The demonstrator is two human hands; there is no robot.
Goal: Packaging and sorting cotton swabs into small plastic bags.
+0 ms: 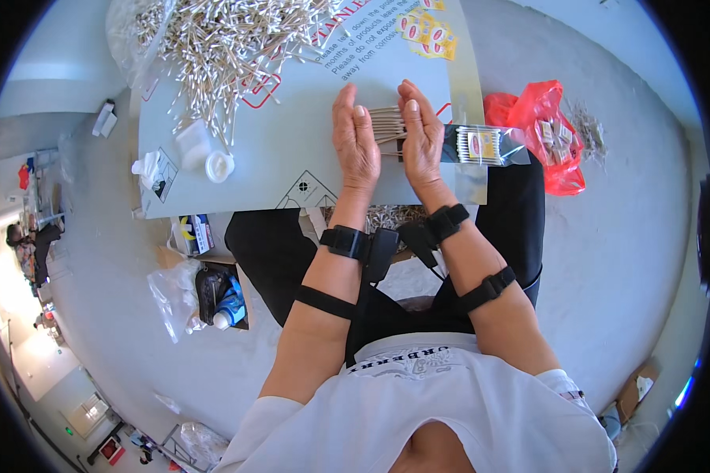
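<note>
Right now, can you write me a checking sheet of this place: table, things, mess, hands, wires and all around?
Surface: pale tabletop with printing.
Job's things: swabs between left hand and right hand; clear packet to their right.
Clutter: loose swab pile, white round tub, yellow slips.
Grippers: bare hands, fingers extended.
Cables: apparently a thin cord near the right forearm.
Surroundings: grey floor, red bag, blue bottle.

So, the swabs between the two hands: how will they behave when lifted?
Each of the swabs looks fairly stiff, its stick lying straight. The bunch is probably light, the sticks being so thin. No band shows around it, so it may fan out unless left hand and right hand steady it.
</note>
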